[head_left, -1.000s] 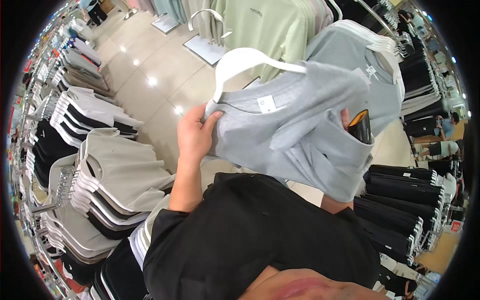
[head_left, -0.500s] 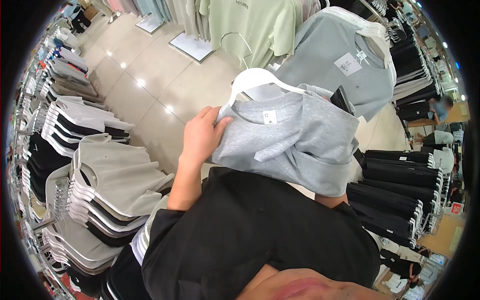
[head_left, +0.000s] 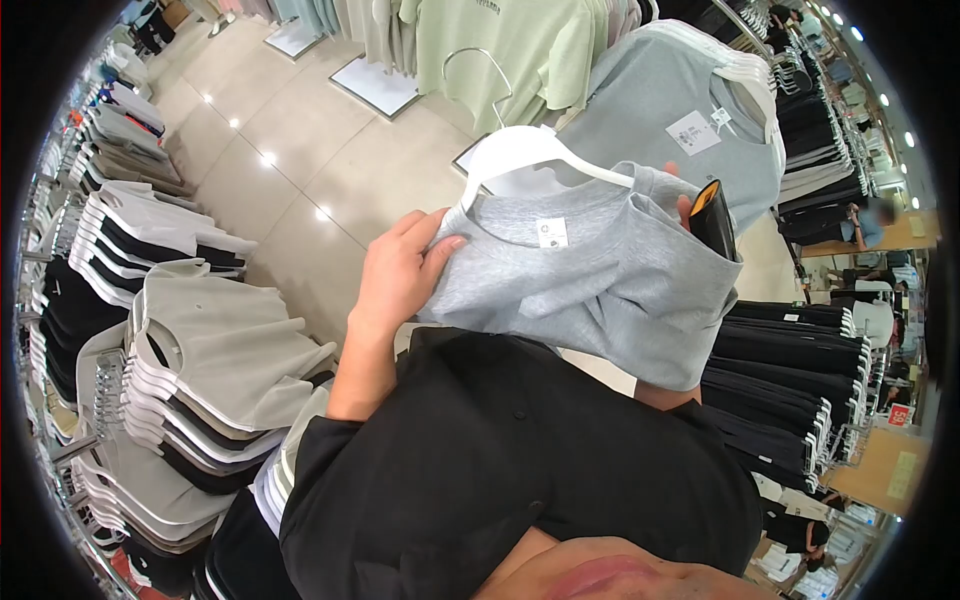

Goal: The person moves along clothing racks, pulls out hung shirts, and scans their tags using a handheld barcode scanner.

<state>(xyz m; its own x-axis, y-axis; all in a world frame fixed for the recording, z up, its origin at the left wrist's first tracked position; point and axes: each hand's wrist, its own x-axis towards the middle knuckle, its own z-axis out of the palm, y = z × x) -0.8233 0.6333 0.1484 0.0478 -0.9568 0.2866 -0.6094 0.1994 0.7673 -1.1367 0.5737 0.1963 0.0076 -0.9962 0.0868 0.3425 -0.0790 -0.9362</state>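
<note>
A light grey shirt (head_left: 590, 270) hangs in front of my chest on a white hanger (head_left: 530, 150) with a metal hook. A white label (head_left: 553, 232) shows inside its collar. My left hand (head_left: 400, 268) pinches the shirt's shoulder and the hanger's end, thumb in front. On the right, my right hand (head_left: 683, 208) is mostly hidden behind and inside the cloth; only some fingers show, beside a dark object with an orange inner side (head_left: 712, 222). That hand appears to hold this object, while the shirt drapes over the forearm.
Racks of folded-over shirts (head_left: 220, 340) stand at the left. Green shirts (head_left: 505, 50) and tagged grey shirts (head_left: 660, 110) hang ahead. Black trousers (head_left: 780, 380) hang at the right, with a person (head_left: 858, 225) beyond. Tiled floor (head_left: 290, 180) runs between the racks.
The shirt and hanger have tilted more upright, with the hook now visible above. The dark object turned away, then its orange side came back into view with my right fingers. The view has shifted slightly.
</note>
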